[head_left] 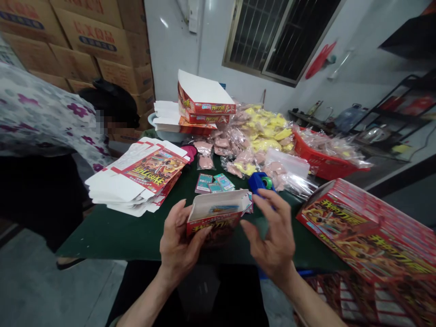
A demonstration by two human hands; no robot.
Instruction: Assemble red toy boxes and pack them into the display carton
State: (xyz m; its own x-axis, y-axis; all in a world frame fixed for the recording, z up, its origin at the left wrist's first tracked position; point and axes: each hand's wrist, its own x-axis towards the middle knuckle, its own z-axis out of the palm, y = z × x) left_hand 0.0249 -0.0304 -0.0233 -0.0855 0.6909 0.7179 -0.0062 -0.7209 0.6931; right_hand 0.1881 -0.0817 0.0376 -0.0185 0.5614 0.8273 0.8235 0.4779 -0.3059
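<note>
My left hand [180,245] grips the left end of a small red printed box [216,229], thumb along its front face. The box's top gapes, and something blue lies inside, too small to name. Just off the box's right end, my right hand [272,227] has its fingers spread and holds nothing. Beyond the box lie several printed cards [214,183] on the green table [102,234]. A blue tape dispenser [258,182] with green tape stands behind my right hand.
Flattened cartons [136,177] are stacked at left, and bagged pink and yellow pieces [262,131] are heaped at the back. A red basket [327,156] and packed red boxes [368,227] occupy the right. A person in a flowered sleeve [68,109] bends at far left.
</note>
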